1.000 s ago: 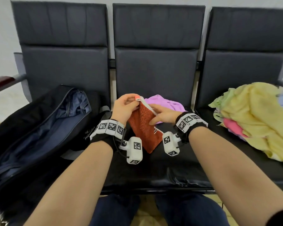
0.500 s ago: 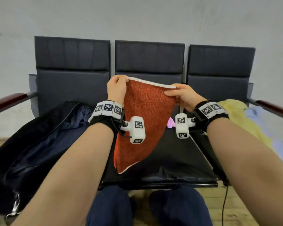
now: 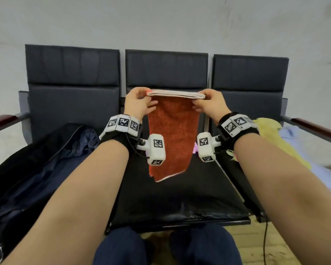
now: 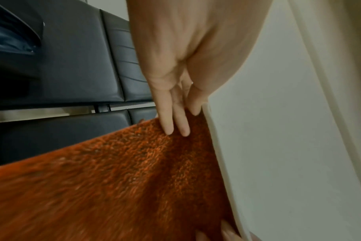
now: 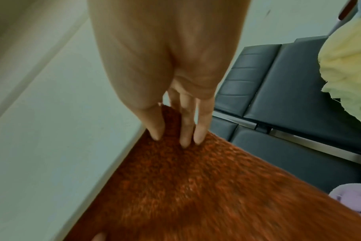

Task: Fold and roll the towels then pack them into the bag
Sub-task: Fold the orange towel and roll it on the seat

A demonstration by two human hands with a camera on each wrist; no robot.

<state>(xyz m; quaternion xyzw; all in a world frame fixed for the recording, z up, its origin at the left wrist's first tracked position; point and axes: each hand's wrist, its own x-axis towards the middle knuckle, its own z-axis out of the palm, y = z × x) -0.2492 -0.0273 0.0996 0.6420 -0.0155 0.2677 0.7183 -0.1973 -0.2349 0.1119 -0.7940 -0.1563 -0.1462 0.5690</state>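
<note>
Orange towel (image 3: 173, 138) hides the purple cloth (image 5: 352, 200); bag (image 3: 36, 169) cut off.

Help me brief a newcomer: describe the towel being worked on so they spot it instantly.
Look at the row of three dark seats. Over the middle one, the left hand and right hand pinch the top corners of the orange towel. Unlike the heaped yellow towel, it hangs flat, rust-orange with a pale edge.

Both hands have lifted the orange towel (image 3: 172, 134) higher, its top edge now level.
</note>
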